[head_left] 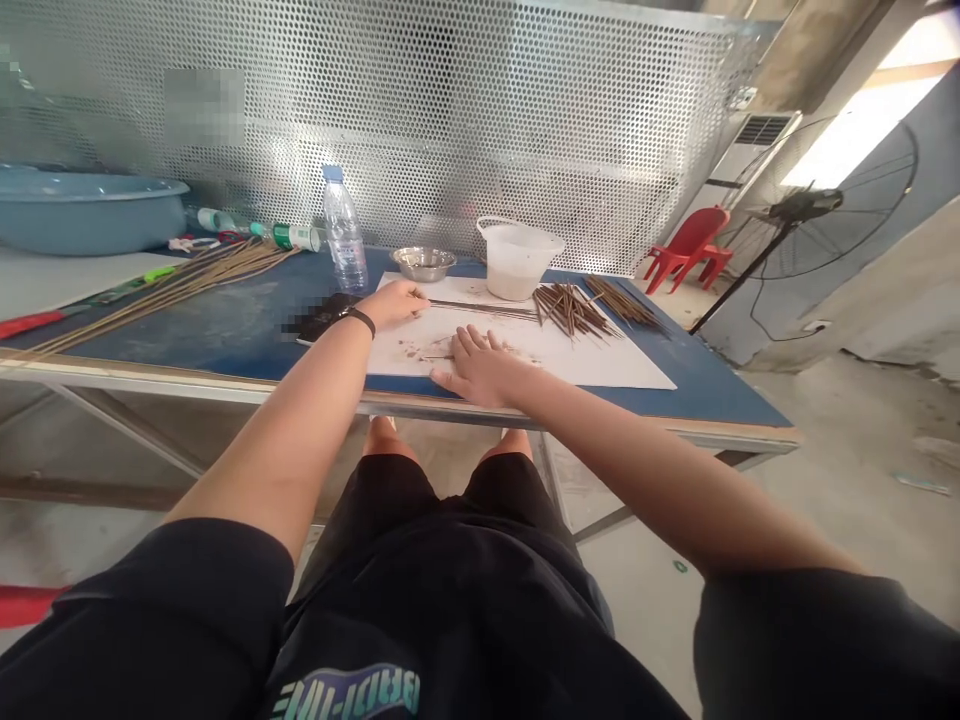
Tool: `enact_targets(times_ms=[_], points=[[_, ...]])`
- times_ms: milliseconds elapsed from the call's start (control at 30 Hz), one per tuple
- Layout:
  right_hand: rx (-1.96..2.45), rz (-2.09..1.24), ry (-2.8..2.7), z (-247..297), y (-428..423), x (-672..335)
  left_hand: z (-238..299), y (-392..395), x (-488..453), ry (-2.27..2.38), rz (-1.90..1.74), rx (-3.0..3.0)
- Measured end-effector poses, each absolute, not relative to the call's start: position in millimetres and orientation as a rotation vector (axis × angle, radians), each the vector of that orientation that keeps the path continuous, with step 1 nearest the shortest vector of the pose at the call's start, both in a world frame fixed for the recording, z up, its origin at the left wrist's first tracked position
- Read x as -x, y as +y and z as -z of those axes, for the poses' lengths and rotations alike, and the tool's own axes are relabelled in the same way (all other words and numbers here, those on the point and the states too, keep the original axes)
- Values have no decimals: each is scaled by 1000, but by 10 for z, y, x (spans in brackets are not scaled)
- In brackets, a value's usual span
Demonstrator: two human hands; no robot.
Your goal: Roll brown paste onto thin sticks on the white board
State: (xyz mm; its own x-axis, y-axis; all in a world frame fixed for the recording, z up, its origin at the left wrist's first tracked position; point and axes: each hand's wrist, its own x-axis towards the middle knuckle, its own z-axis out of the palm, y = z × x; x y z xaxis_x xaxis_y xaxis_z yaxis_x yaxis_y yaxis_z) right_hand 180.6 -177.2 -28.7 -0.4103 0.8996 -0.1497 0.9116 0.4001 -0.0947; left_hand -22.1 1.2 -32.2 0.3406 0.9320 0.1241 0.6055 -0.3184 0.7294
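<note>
My left hand [397, 303], with a black band on its wrist, closes on the near ends of a few thin dark sticks [484, 309] lying across a white sheet [600, 365]. My right hand [480, 367] rests flat and palm down on that sheet, fingers apart and holding nothing. Brown specks and smears [427, 349] mark the sheet just left of those fingers. Two loose piles of thin brown sticks, one with pointed ends [571, 310] and one farther right [624, 303], lie at the sheet's far right corner.
The blue tabletop [214, 330] holds a long stick bundle [176, 292], a steel bowl [423, 263], a white plastic jug [516, 260], a water bottle [343, 230] and a blurred dark object [322, 316]. A blue basin [86, 212] stands far left, before a perforated metal sheet [450, 110].
</note>
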Motion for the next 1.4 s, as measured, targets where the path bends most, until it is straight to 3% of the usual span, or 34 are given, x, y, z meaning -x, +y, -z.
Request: enact_targets(times_ms=[133,433,800,1133,1400], points=[[-1682,246,2566,321,-1863,-1817,323,25,216,1332,-754,-2039],[-1772,267,2461,236,-1222,-1723,388,92,247,1312,-742,-1981],[-1672,249,2517,255,-2093,-1851,286,-44,168,1345,-740,-2050],[-1891,282,2349,198,-1298,-1667,371,88,204,1263,-737,-2065],[-1903,202,2288,190,-1853,-1724,286,-34,179,1343,-684,-2108]])
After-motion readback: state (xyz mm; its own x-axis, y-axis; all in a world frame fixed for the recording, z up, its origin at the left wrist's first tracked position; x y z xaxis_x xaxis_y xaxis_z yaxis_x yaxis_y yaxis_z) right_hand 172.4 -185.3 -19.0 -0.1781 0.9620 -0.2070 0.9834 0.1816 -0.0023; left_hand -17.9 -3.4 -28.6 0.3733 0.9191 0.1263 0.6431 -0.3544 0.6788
